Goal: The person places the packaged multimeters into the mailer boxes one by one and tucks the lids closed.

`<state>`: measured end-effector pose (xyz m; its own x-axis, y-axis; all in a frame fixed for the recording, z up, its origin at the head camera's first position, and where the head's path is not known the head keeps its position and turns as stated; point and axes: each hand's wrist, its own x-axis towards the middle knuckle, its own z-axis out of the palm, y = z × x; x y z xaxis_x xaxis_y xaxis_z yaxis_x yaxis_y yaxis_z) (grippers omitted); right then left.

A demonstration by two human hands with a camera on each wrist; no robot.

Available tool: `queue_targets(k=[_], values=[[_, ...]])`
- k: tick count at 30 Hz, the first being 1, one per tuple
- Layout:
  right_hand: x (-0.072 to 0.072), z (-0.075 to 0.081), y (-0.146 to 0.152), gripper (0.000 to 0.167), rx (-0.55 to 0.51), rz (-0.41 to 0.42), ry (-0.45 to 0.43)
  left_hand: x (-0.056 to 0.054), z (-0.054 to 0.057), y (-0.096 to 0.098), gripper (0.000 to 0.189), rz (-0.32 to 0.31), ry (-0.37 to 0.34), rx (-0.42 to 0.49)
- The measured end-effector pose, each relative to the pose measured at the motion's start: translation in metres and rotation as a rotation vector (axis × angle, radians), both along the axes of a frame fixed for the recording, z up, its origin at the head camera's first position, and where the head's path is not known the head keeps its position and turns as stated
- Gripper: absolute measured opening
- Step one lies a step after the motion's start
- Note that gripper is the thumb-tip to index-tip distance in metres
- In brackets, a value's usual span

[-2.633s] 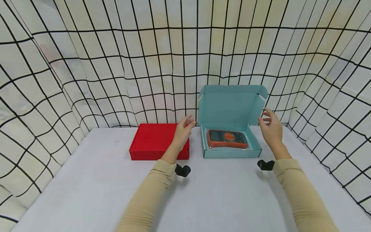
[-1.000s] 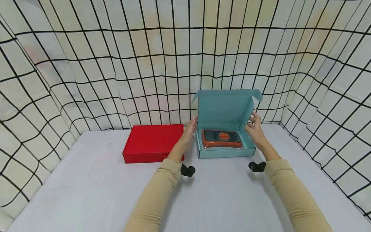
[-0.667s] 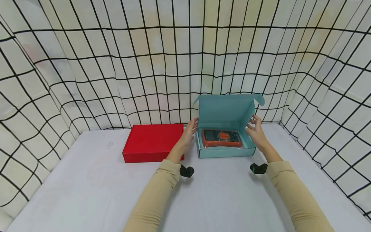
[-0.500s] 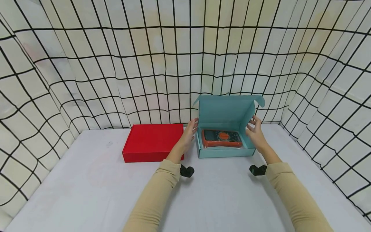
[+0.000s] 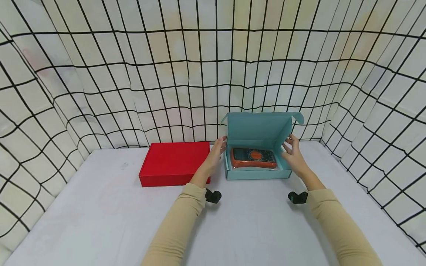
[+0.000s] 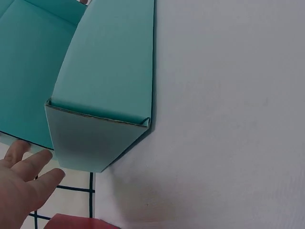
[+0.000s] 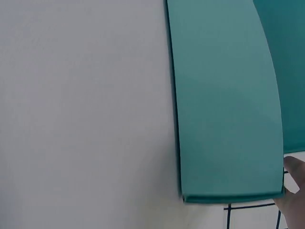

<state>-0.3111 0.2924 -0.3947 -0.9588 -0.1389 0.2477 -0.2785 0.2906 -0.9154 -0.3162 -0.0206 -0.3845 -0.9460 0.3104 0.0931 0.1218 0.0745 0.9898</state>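
A teal cardboard box [image 5: 257, 174] stands with its lid [image 5: 257, 125] raised and leaning forward over the inside. In it lies an orange and black multimeter [image 5: 254, 157] in a clear plastic bag. My left hand [image 5: 213, 157] is at the lid's left edge, with fingers extended; the left wrist view shows fingertips [image 6: 45, 155] close against the teal cardboard. On the other side, my right hand [image 5: 296, 157] touches the lid's right side flap with its fingers slightly bent. Only part of that hand shows at the edge of the right wrist view.
A closed red box [image 5: 176, 162] lies left of the teal one, close to my left forearm. Both boxes stand on a white table [image 5: 246, 225]. Behind and at the sides hangs a white cloth with a black grid [image 5: 159, 74].
Both hands came in against the sides of the teal lid. Since then the lid has tipped forward and its top edge sits lower. The multimeter stays in the box.
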Motion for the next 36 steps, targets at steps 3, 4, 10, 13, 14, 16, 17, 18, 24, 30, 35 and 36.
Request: queue_targets(k=[3, 4, 10, 13, 14, 16, 17, 18, 24, 30, 35, 36], values=[[0.001, -0.002, 0.007, 0.086, 0.011, 0.045, 0.006, 0.0, 0.0, -0.002, 0.061, 0.003, 0.006, -0.005], [0.001, -0.002, 0.009, 0.087, 0.017, 0.054, 0.004, 0.0, 0.0, -0.002, 0.062, -0.001, 0.006, -0.005], [0.005, 0.0, 0.02, 0.082, 0.083, 0.074, 0.008, 0.002, -0.001, -0.005, 0.064, -0.022, 0.01, -0.034], [0.009, 0.0, 0.024, 0.078, 0.125, 0.089, 0.009, 0.005, -0.002, -0.009, 0.065, -0.021, 0.016, -0.054], [0.01, -0.001, 0.025, 0.078, 0.134, 0.094, 0.006, 0.005, -0.002, -0.01, 0.065, -0.019, 0.019, -0.061], [0.011, -0.001, 0.027, 0.077, 0.138, 0.108, 0.006, 0.006, -0.002, -0.011, 0.064, -0.013, 0.02, -0.066], [0.011, -0.002, 0.028, 0.077, 0.139, 0.114, 0.012, 0.006, -0.002, -0.012, 0.065, -0.012, 0.02, -0.062], [0.011, -0.003, 0.029, 0.076, 0.138, 0.118, 0.017, 0.006, -0.002, -0.012, 0.065, -0.011, 0.02, -0.06], [0.011, -0.005, 0.033, 0.074, 0.131, 0.111, 0.008, 0.008, -0.002, -0.01, 0.065, 0.003, 0.004, -0.045], [0.016, 0.005, 0.031, 0.07, 0.087, 0.059, 0.009, 0.013, 0.004, -0.011, 0.066, 0.031, 0.014, -0.008], [0.016, 0.013, 0.026, 0.059, -0.033, -0.002, 0.06, 0.015, 0.014, -0.01, 0.067, 0.05, 0.042, 0.01], [0.015, 0.013, 0.026, 0.057, -0.051, -0.007, 0.066, 0.015, 0.014, -0.01, 0.068, 0.054, 0.043, 0.006]])
